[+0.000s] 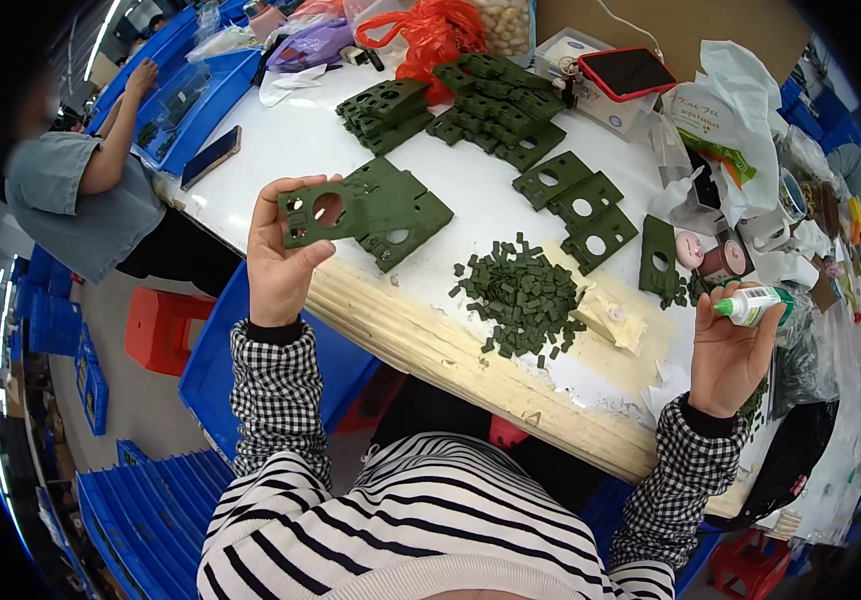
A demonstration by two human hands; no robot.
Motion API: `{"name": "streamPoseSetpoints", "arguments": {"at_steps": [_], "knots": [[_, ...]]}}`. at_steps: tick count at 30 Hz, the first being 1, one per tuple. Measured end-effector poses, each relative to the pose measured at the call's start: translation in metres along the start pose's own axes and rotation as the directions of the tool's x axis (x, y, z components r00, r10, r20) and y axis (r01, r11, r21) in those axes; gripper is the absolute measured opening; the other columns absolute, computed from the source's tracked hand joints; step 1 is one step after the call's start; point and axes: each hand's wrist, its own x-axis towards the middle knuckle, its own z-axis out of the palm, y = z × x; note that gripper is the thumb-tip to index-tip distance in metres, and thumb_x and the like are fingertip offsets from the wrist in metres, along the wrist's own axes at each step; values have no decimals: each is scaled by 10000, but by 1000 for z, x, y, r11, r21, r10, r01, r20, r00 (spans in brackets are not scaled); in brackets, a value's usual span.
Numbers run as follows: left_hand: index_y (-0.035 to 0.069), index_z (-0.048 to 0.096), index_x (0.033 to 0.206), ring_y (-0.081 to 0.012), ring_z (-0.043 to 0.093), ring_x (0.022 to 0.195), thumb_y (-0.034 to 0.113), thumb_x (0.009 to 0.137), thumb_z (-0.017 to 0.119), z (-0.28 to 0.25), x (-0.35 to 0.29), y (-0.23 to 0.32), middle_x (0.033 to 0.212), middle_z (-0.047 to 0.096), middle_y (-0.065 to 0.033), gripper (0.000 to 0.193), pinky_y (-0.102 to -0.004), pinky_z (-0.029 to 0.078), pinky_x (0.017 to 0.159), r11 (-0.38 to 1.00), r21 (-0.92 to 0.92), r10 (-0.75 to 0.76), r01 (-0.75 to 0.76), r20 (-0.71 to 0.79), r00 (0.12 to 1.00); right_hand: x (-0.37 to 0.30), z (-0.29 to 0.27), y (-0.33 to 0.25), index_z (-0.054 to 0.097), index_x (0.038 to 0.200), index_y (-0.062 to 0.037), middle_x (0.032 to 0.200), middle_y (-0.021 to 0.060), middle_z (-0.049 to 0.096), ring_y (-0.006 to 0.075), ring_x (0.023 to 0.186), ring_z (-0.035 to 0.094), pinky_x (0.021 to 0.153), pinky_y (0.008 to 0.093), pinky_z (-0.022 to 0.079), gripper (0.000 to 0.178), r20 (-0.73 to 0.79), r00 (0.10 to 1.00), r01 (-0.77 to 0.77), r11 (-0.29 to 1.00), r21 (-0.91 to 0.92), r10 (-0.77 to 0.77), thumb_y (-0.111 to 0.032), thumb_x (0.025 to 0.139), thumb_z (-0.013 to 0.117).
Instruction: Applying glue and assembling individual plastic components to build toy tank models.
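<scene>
My left hand (279,262) holds up a flat dark green plastic plate (323,211) with a round hole, above the near left corner of the white table (291,140). More green plates (403,212) lie just behind it. My right hand (729,352) grips a small white glue bottle with a green cap (754,303) at the table's right side. Between my hands sits a heap of small green square pieces (523,293).
Stacks of green plates (491,100) fill the far part of the table, with single plates (583,206) nearer. A red-cased phone (629,72), white plastic bags (726,110) and an orange bag (431,35) lie behind. Another person (76,190) sits at left. Blue crates (156,510) stand below.
</scene>
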Motion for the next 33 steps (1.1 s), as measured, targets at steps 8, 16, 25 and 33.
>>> {"name": "streamPoseSetpoints", "arguments": {"at_steps": [8, 16, 25, 33], "knots": [[68, 442, 1173, -309, 497, 1235, 39, 647, 839, 66, -15, 5, 1212, 500, -107, 659, -444, 447, 1038, 973, -87, -172, 216, 353, 920, -10, 54, 15, 551, 730, -27, 1306, 200, 523, 422, 1303, 394, 1078, 543, 274, 345, 601, 775, 447, 500, -741, 197, -304, 731, 757], [37, 434, 1178, -313, 519, 1209, 60, 655, 845, 103, -16, 2, 1204, 502, -133, 666, -445, 479, 1013, 959, -140, -168, 246, 415, 894, -25, 76, 24, 493, 706, -26, 1398, 210, 443, 412, 1367, 303, 1108, 563, 237, 307, 637, 703, 646, 91, -758, 317, -218, 710, 732], [-20, 409, 1224, -334, 537, 1191, 132, 667, 857, 118, -18, 14, 1206, 542, -162, 731, -439, 472, 1013, 963, 17, -259, 269, 335, 906, -32, 78, 28, 482, 716, -11, 1425, 262, 380, 428, 1357, 313, 1096, 559, 275, 331, 590, 706, 643, -5, -765, 392, -214, 651, 735], [-24, 432, 1221, -231, 563, 1152, -35, 673, 805, 119, -24, 10, 1218, 556, -188, 663, -326, 529, 933, 972, -7, -219, 237, 351, 910, -38, 81, 30, 477, 724, -8, 1424, 296, 351, 435, 1354, 310, 1100, 547, 278, 365, 561, 699, 642, -44, -765, 444, -245, 636, 740]]}}
